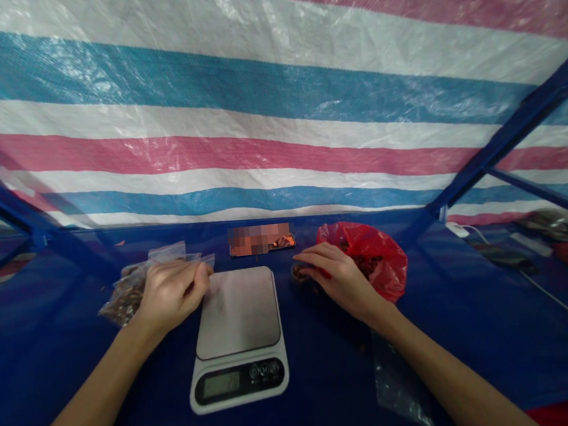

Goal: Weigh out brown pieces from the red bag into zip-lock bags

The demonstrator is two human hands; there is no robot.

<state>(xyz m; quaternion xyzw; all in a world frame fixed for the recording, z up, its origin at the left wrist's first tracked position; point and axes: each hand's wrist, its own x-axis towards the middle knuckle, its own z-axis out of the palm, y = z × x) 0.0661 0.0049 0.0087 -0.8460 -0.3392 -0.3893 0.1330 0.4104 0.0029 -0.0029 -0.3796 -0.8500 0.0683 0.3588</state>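
My left hand [170, 287] is curled closed beside the upper left edge of a white kitchen scale [238, 311]. Clear zip bags [126, 298] filled with brown pieces lie behind and left of that hand; whether its fingers grip a bag edge is hidden. The scale's steel plate is bare and its display is too blurred to read. On the other side, my right hand [337, 275] has its fingers closed around a small round container [298, 272] with brown bits in it. Right behind that hand is an open red plastic bag [392, 266] holding brown pieces.
A phone [261, 240] with a lit screen lies at the back. A clear plastic bag [398, 383] lies flat under my right forearm. Blue metal posts [483, 147] stand at both sides, and a striped sheet hangs behind. A white cable [564, 303] runs along the right.
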